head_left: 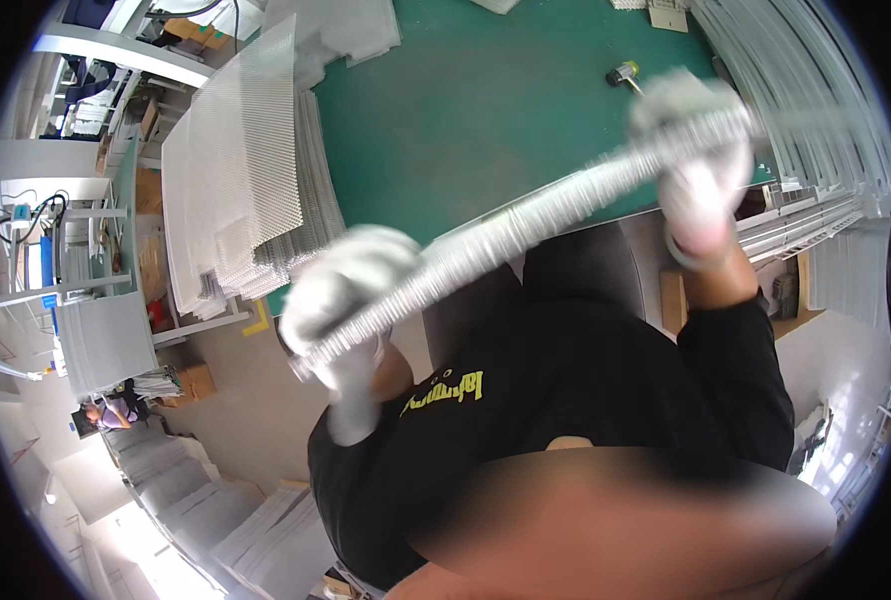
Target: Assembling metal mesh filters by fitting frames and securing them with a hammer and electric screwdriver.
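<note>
A long, pale, silvery ribbed panel [526, 217] is held aslant in front of my body, seen nearly edge-on, with its right end higher in the picture. My left hand [354, 285], in a white glove, is closed around its lower left end. Near the other end, my right hand [701, 150] grips it, also gloved in white. Both hands and the panel are smeared by motion. Behind the panel lies a green-topped table [446, 120].
A tall stack of ribbed sheets [256, 170] stands at the table's left. A small mallet [623, 73] with a black and yellow head lies near my right hand. Long pale strips [806, 90] crowd the right side. Another person [116, 412] is far off at the left.
</note>
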Demonstrator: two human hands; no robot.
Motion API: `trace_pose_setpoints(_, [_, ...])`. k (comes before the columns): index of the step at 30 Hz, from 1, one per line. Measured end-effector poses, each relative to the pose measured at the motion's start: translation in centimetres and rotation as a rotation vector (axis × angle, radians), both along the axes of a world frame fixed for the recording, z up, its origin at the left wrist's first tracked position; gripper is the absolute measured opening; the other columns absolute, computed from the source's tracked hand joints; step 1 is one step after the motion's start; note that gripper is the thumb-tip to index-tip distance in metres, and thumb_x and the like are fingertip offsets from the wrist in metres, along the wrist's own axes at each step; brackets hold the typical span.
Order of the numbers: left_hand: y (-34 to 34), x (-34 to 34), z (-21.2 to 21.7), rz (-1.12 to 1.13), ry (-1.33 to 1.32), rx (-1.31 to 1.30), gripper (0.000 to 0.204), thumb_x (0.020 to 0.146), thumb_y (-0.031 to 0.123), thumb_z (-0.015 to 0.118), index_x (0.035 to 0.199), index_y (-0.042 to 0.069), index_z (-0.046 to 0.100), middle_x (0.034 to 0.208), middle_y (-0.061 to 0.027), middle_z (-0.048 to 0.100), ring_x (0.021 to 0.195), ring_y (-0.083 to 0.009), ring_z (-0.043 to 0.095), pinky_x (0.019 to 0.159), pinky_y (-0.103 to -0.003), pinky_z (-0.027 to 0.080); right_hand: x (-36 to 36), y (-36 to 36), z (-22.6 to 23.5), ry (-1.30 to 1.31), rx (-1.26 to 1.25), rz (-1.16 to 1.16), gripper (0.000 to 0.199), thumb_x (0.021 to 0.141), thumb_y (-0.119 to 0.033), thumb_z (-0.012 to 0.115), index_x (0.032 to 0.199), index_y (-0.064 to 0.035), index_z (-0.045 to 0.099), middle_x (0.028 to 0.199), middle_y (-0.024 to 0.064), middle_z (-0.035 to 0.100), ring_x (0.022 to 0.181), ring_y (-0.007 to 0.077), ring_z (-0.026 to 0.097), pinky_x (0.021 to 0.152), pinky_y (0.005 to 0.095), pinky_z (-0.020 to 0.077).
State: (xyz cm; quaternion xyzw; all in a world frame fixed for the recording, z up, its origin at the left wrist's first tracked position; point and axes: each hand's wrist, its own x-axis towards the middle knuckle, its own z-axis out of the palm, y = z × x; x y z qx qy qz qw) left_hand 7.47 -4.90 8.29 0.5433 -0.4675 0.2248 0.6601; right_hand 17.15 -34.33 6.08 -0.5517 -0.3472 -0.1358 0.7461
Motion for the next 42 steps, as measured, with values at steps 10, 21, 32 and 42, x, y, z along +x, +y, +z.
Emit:
trace_pose_setpoints(10, [0.5, 2.2, -0.3, 1.219, 0.301, -0.235, 0.034, 0.086, 0.005, 0.076, 0.113, -0.005, 0.058, 0.097, -0.0083, 0.067, 0.083, -0.0101, 0.06, 0.078, -0.025, 0.048, 0.3, 5.1, -14.4, 0.157, -0.713, -0.495, 0.137, 0.056, -0.028, 0.096, 0.154, 0.0068, 0.006, 0.146, 0.0304, 0.041, 0.131, 0.039, 0.051, 0.107, 0.04, 0.0447])
trace_pose_setpoints(21, [-0.2, 0.0, -0.5, 0.952, 0.199, -0.18, 0.023, 0.081, -0.003, 0.064, 0.103, -0.004, 0.061, 0.1, -0.0139, 0.066, 0.091, -0.0175, 0.063, 0.083, -0.029, 0.049, 5.1, -1.0, -13.2, 0.063, -1.024, -0.089, 0.056, 0.078, -0.012, 0.079, 0.125, 0.0031, 0.052, 0.094, 0.0256, 0.069, 0.088, 0.0398, 0.068, 0.078, 0.0408, 0.0547])
trace_pose_setpoints(32, [-0.5, -1.4, -0.8, 0.879, 0.093, -0.219, 0.019, 0.094, 0.016, 0.067, 0.09, 0.0, 0.057, 0.079, -0.0105, 0.062, 0.067, -0.0215, 0.062, 0.063, -0.037, 0.054, 3.6, 1.0, 0.3, -0.113, -0.076, -0.037, 0.018, 0.092, -0.007, 0.069, 0.082, -0.0039, 0.054, 0.081, 0.0014, 0.061, 0.074, 0.0051, 0.054, 0.067, 0.0223, 0.0442])
trace_pose_setpoints(42, [0.1, -0.1, -0.5, 0.298, -0.177, 0.103, 0.04, 0.103, 0.036, 0.053, 0.076, 0.006, 0.049, 0.072, -0.0063, 0.057, 0.059, -0.0148, 0.056, 0.053, -0.028, 0.045, 0.7, -0.6, 0.7, -0.393, -0.017, 0.192, 0.033, 0.099, -0.033, 0.06, 0.092, -0.0002, 0.057, 0.076, 0.0108, 0.064, 0.066, 0.02, 0.062, 0.053, 0.029, 0.0498])
